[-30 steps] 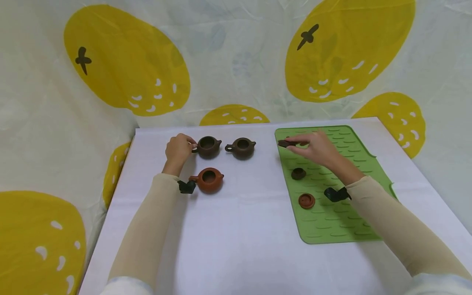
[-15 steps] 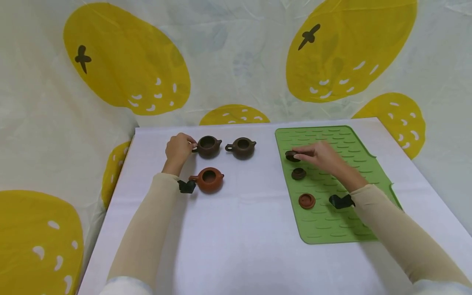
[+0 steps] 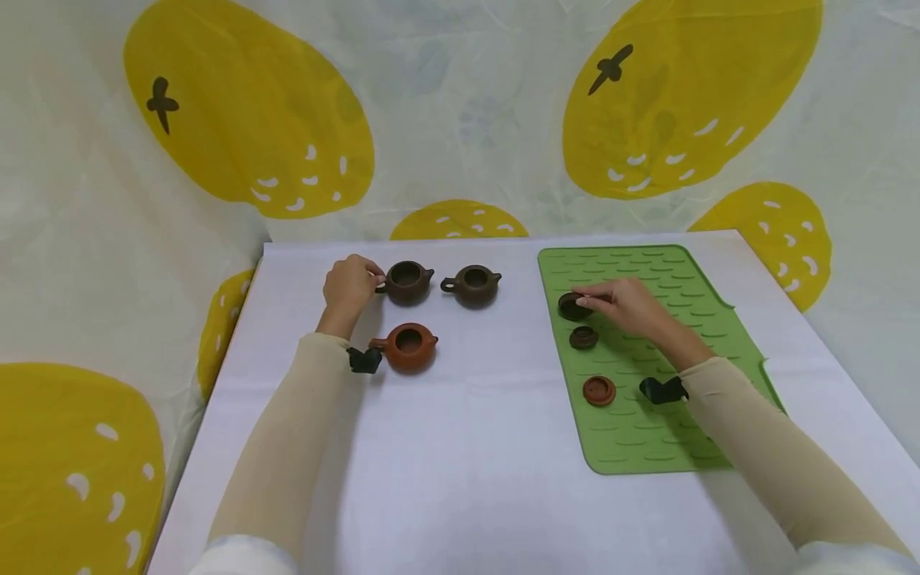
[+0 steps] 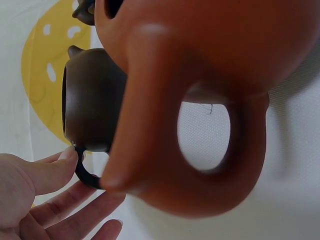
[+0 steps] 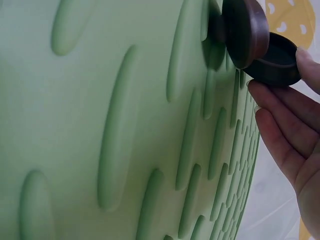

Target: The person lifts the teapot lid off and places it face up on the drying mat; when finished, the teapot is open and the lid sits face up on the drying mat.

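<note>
My left hand [image 3: 350, 285] pinches the handle of a dark brown teapot [image 3: 406, 289] at the table's back left; the left wrist view shows thumb and fingers at its black handle [image 4: 88, 172]. A second dark teapot [image 3: 476, 292] stands to its right, and a reddish-brown teapot [image 3: 410, 354] in front; all lack lids on top. Over the green mat my right hand [image 3: 624, 306] pinches a dark teapot lid [image 3: 572, 307] by its edge, tilted so its hollow underside shows. Just in front lies another dark lid [image 3: 583, 338], with a reddish lid [image 3: 599, 391] nearer.
The green ridged mat [image 3: 647, 455] covers the right part of the white-clothed table [image 3: 467, 479]. Behind the table hangs a white curtain [image 3: 460, 120] with big yellow fruit prints. The reddish teapot stands close by the left wrist strap [image 3: 364, 361].
The right hand has brought the dark lid nearer and slightly right, down close to the mat, and tipped it. My left hand has stayed at the teapot handle.
</note>
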